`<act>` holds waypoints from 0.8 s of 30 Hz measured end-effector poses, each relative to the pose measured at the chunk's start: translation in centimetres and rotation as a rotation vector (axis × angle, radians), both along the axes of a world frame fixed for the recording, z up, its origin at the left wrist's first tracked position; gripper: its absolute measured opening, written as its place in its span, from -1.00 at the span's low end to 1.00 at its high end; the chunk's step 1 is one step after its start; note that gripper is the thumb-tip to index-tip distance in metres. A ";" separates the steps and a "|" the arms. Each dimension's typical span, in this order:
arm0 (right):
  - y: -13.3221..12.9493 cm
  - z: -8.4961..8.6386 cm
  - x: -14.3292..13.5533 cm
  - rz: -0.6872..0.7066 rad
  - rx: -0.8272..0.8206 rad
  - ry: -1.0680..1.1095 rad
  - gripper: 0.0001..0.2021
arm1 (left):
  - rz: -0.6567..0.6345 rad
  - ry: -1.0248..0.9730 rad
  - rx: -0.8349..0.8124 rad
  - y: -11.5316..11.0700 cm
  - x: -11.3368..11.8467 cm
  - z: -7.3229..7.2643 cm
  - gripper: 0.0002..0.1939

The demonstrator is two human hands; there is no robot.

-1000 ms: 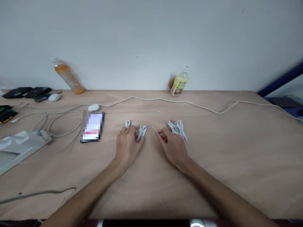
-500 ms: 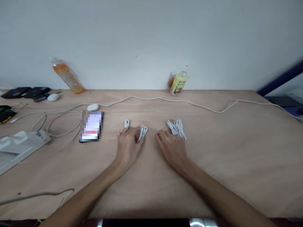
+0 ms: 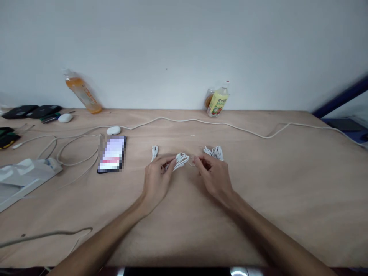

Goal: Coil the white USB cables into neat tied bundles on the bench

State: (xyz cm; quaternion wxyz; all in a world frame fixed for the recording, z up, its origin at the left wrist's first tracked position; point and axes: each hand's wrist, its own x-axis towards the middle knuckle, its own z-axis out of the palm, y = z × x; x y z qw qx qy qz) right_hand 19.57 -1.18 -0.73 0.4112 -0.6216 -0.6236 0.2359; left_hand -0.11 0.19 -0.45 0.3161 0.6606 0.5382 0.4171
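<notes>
My left hand pinches a coiled white cable between thumb and fingers, its looped end turned to the right. Just past the loops, my right hand is closed at the fingertips on a thin pale strand, perhaps a twist tie. The strand curves towards the cable; whether the two touch, I cannot tell. Behind my left hand lies another coiled cable, partly covered by the fingers. A pile of coiled white cables sits just behind my right hand, its near part hidden.
A phone and a white earbud case lie to the left. One long white cable crosses the table. Against the wall lean an orange drink bottle and a yellow-labelled bottle. A white tray stands far left.
My left hand has tilted the coiled cable over to the right, raising its loops. My right hand has shifted slightly right and turned, with the thin strand now showing beside the coil.
</notes>
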 end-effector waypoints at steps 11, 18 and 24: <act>0.0 0.2 -1.2 0.288 -0.282 0.618 -0.58 | -0.154 -0.477 -0.208 -0.4 0.9 0.1 -0.66; -0.1 0.2 -1.2 0.280 -0.193 0.620 -0.61 | -0.231 -0.422 -0.135 -0.4 0.8 0.4 -0.69; 0.0 0.0 -1.2 0.270 -0.177 0.603 -0.60 | -0.207 -0.402 -0.131 -0.9 0.7 1.1 -0.70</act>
